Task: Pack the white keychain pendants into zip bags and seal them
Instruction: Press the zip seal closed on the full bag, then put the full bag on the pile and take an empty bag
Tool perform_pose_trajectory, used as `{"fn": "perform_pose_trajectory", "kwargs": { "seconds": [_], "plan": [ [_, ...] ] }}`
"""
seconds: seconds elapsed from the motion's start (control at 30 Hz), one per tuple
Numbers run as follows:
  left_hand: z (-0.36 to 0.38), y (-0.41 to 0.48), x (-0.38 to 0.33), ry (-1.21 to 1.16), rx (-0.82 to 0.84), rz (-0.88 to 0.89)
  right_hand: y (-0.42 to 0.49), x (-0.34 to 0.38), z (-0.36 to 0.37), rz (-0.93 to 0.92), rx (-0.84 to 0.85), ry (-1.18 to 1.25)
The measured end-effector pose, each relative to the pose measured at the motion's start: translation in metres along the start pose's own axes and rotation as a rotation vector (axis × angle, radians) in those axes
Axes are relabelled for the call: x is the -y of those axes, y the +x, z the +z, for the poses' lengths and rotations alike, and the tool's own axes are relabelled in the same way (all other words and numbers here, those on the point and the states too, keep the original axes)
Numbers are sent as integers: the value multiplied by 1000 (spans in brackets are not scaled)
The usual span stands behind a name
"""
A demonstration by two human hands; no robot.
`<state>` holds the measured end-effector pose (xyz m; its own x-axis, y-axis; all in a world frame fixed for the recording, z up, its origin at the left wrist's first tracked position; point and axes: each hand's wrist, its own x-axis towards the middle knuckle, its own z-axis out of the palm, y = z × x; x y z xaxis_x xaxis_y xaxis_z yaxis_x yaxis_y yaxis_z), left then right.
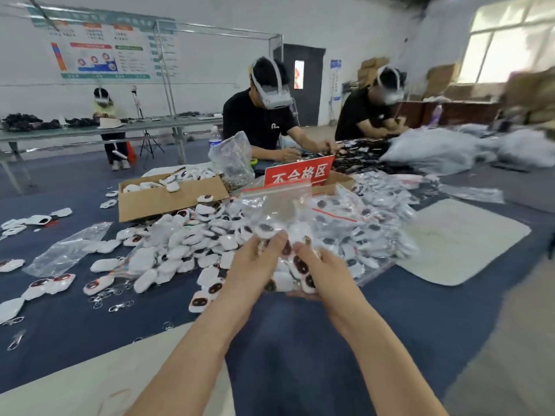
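Head view: zip bag (277,205) of pendants (300,265) between both hands (318,265).

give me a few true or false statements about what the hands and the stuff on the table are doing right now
1. Both hands, left hand and right hand, hold a zip bag with pendants inside. True.
2. The cardboard box is empty. False: white pendants lie in it.
3. A red sign stands behind the held bag. True.
4. The loose pendant pile lies on a bare wooden tabletop. False: it lies on a dark blue cloth.
5. The held bag's red strip points down. False: it is at the top.
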<state>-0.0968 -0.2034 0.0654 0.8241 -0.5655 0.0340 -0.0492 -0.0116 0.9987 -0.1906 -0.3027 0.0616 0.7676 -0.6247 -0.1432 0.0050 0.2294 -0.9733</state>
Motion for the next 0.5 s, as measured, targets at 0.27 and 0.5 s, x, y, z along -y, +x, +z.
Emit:
{"fn": "perform_pose_trajectory", "kwargs": {
  "seconds": [0.27,0.5],
  "plan": [
    [50,32,-34,-240,149,97,91,64,-48,-78,-78,556],
    [5,18,-4,-325,11,-25,127,27,-58,88,-136,619]
  ]
}}
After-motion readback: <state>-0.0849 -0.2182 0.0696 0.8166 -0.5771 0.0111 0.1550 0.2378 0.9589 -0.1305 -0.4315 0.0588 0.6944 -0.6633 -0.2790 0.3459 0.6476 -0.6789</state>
